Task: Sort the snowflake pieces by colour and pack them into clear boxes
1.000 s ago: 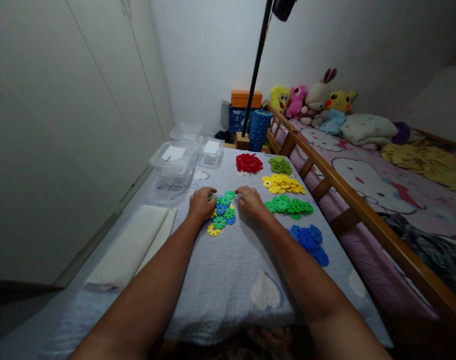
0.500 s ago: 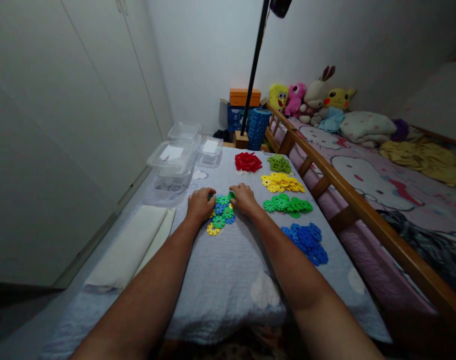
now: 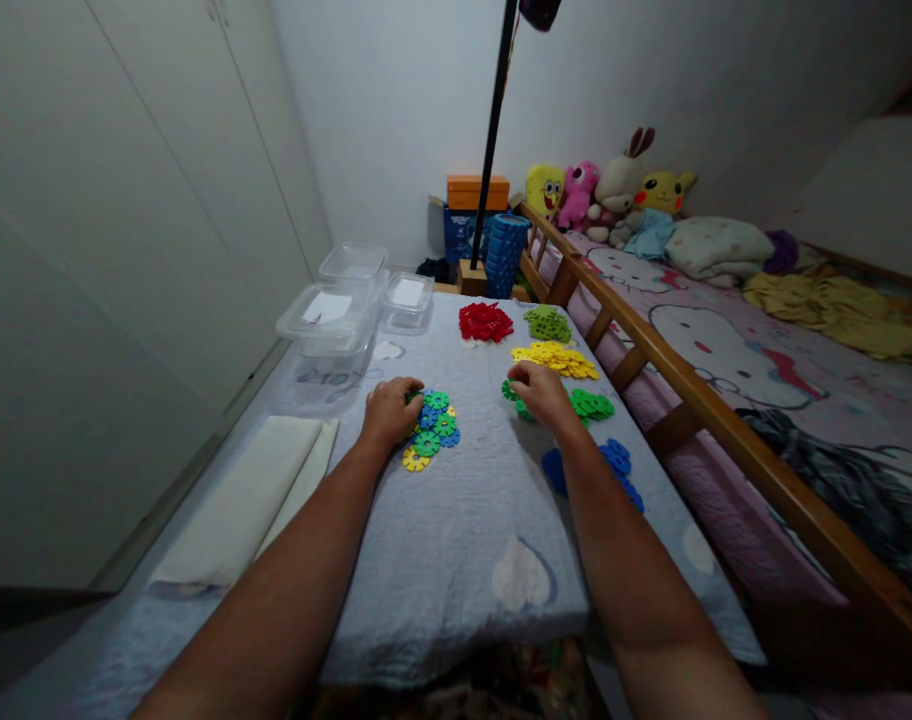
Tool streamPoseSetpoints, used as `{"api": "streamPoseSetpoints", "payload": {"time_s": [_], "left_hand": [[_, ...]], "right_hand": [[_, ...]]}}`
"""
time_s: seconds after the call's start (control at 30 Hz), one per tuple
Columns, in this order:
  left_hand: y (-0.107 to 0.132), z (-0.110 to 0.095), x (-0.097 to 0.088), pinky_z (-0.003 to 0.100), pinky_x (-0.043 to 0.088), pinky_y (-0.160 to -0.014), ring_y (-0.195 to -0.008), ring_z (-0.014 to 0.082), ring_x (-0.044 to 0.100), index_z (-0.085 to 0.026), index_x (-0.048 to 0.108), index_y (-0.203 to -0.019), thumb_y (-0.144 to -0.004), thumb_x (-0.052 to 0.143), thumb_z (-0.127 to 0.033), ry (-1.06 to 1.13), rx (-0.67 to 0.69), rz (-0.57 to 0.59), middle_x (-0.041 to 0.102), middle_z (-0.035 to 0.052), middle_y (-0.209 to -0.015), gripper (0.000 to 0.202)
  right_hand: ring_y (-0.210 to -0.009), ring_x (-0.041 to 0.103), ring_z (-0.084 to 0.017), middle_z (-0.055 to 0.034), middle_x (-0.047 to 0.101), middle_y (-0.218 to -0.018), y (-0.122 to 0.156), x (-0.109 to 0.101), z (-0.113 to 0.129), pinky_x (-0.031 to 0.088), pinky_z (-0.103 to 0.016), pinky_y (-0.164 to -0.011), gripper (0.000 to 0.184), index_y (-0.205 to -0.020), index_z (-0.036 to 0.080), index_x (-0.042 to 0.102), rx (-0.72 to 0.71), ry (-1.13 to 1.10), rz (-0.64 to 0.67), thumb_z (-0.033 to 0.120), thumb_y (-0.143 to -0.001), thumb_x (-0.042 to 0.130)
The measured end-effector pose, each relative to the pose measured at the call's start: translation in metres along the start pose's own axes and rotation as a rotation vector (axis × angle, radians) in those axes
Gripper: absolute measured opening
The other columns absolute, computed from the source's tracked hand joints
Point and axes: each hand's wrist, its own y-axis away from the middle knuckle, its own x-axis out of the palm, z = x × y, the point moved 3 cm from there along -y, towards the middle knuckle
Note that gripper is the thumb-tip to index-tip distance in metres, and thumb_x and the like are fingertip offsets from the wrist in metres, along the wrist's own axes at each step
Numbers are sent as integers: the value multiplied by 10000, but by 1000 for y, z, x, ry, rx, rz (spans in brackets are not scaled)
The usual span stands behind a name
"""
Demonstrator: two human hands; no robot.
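A small mixed pile of notched plastic discs (image 3: 428, 443) in green, blue and yellow lies on the cloth-covered table. At its left edge my left hand (image 3: 390, 412) is closed, with a bit of green disc showing between thumb and fingers. My right hand (image 3: 544, 395) pinches a green notched disc (image 3: 508, 390) over the near-left side of the green disc pile (image 3: 592, 404), partly hiding it. Below that forearm, blue discs (image 3: 616, 458) are partly covered. Yellow discs (image 3: 557, 360) lie just beyond my right hand, with red pieces (image 3: 486, 322) and light green pieces (image 3: 547, 323) farther back.
Clear plastic boxes (image 3: 328, 335) stand at the table's back left, some with white paper on top. A folded cream cloth (image 3: 242, 500) lies on the left. A wooden bed rail (image 3: 673, 375) runs along the right side. A black pole (image 3: 492, 140) rises behind the table.
My right hand has moved right, from the mixed pile to the green pile, and has a green disc in its fingers. My left hand stays by the mixed pile. The view has shifted slightly.
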Motion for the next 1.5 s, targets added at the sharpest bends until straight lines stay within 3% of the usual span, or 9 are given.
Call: {"api": "streamPoseSetpoints", "payload": {"time_s": [0.1, 0.23, 0.8, 1.0, 1.1, 1.3, 1.5], "left_hand": [[0, 0, 0, 396, 482, -994, -1051, 254, 675, -225, 747, -1094, -845, 562, -281, 0, -9, 8, 768, 69, -1123, 315], [0, 0, -1, 398, 486, -987, -1041, 258, 678, -218, 746, -1098, -846, 553, -278, 5, -4, 14, 767, 76, -1132, 322], [0, 3, 0, 391, 488, -1001, -1051, 249, 673, -233, 741, -1083, -837, 552, -291, 17, 2, 1, 767, 65, -1123, 316], [-1, 6, 0, 370, 507, -973, -1006, 236, 684, -211, 741, -1098, -827, 545, -298, 64, -5, 15, 767, 74, -1120, 345], [-3, 8, 1, 347, 521, -931, -967, 224, 690, -198, 742, -1099, -823, 535, -320, 120, -22, 14, 770, 78, -1091, 366], [-4, 12, 3, 328, 537, -856, -907, 220, 698, -182, 745, -1077, -798, 540, -368, 287, -61, -28, 773, 77, -1026, 393], [-8, 21, 12, 341, 538, -861, -922, 226, 696, -197, 743, -1041, -759, 557, -355, 400, -84, -20, 769, 71, -1006, 374]], "right_hand": [[-805, 643, -164, -24, 724, -850, 7, -26, -25, 448, -260, -769, 125, -849, 184, 701, 66, -3, -99, 128, -788, 607], [-774, 636, -168, -27, 725, -821, 17, -40, -43, 449, -267, -752, 139, -831, 182, 713, 133, 46, -142, 135, -772, 595], [-913, 648, -208, -72, 752, -951, 22, -31, -51, 448, -291, -858, 218, -881, 190, 733, 170, 284, -187, 93, -796, 558], [-1011, 623, -237, -112, 729, -1027, 24, -33, -39, 444, -326, -941, 212, -937, 177, 726, 126, 241, -266, 109, -841, 550], [-990, 618, -234, -108, 717, -1009, 26, -18, -16, 448, -332, -942, 185, -936, 182, 720, 2, 165, -240, 134, -872, 553], [-1019, 598, -239, -109, 707, -1069, 38, 43, 36, 445, -372, -972, 175, -1026, 179, 725, -305, 97, 23, 161, -900, 604], [-1135, 537, -254, -112, 666, -1211, 47, 71, 51, 422, -394, -1015, 294, -1192, 187, 712, -393, 135, 108, 150, -928, 588]]}}
